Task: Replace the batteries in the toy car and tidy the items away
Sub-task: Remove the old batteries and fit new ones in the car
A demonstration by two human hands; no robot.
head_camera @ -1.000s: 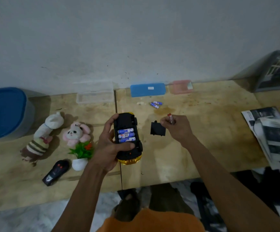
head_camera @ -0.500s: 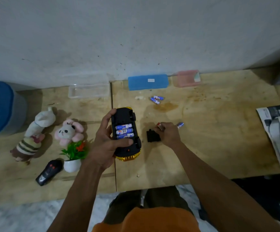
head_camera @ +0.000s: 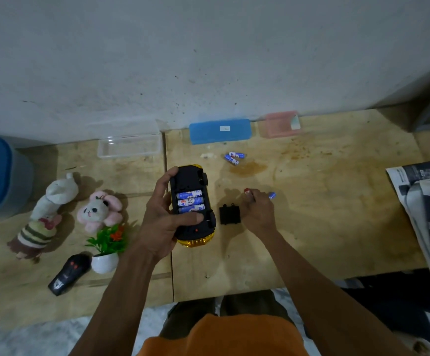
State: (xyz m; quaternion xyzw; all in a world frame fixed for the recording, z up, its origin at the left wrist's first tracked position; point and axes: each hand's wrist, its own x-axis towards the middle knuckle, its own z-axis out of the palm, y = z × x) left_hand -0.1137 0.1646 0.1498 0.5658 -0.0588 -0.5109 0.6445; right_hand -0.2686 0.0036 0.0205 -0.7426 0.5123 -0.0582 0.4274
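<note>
Tabletop (head_camera: 311, 227): toy car (head_camera: 192, 222) holds three batteries (head_camera: 190, 201).

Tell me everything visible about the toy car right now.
The black-bottomed yellow plastic toy car is upside down, held over the wooden table by the left hand, thumb across its underside. Its battery bay is open, showing three blue-and-white batteries side by side. Black wheels show on its right side.

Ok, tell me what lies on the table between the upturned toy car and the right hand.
In the head view, the black battery cover lies flat on the table between the toy car and the right hand; nothing else there.
</note>
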